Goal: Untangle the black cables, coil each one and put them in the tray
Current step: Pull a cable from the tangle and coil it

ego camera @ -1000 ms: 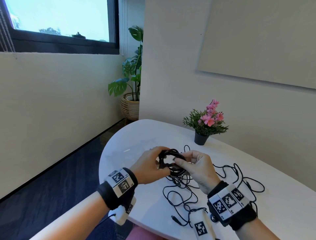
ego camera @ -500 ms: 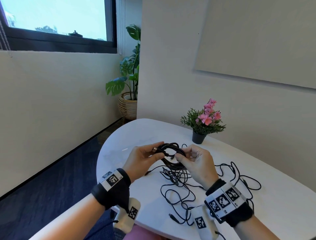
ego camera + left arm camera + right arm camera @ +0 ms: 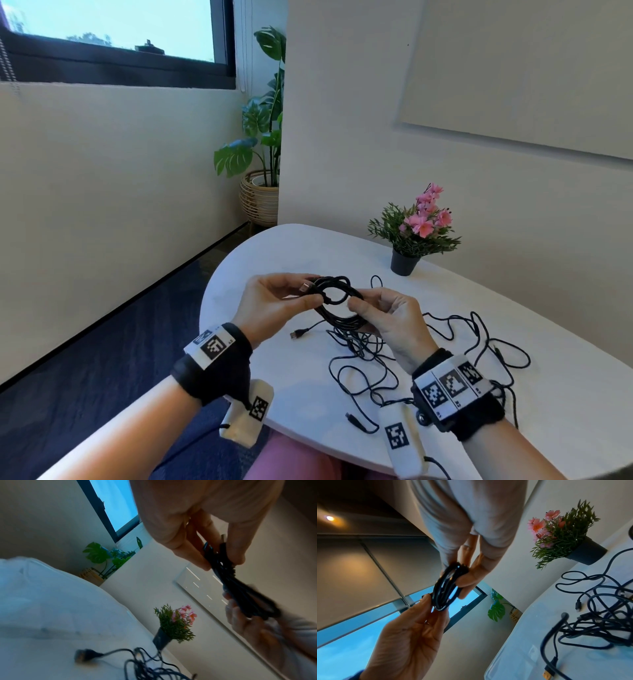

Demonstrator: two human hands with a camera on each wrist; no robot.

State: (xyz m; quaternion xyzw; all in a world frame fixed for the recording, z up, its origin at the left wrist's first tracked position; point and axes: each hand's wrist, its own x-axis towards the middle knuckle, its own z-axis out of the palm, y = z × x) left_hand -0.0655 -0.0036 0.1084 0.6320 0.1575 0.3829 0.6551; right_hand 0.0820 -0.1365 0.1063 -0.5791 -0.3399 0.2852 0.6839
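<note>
A black cable wound into a small coil (image 3: 337, 301) is held above the white table (image 3: 274, 359) between both hands. My left hand (image 3: 313, 291) pinches the coil's left edge, where a metal plug end sticks out by the fingertips. My right hand (image 3: 358, 301) pinches the right edge between thumb and fingers. In the left wrist view the coil (image 3: 240, 595) runs from my left fingers (image 3: 193, 555) down to the right ones. The right wrist view shows the coil (image 3: 447, 588) edge-on between both hands. Loose tangled black cables (image 3: 370, 359) lie below. No tray shows clearly.
A small black pot of pink flowers (image 3: 411, 240) stands at the table's back. A USB plug (image 3: 298, 333) lies left of the tangle, and another plug (image 3: 354, 419) lies near the front edge. A large potted plant (image 3: 263, 164) stands on the floor in the corner.
My left hand went from wrapping round the coil's left side to pinching its edge by the plug end. The coil stays between both hands, slightly higher over the table.
</note>
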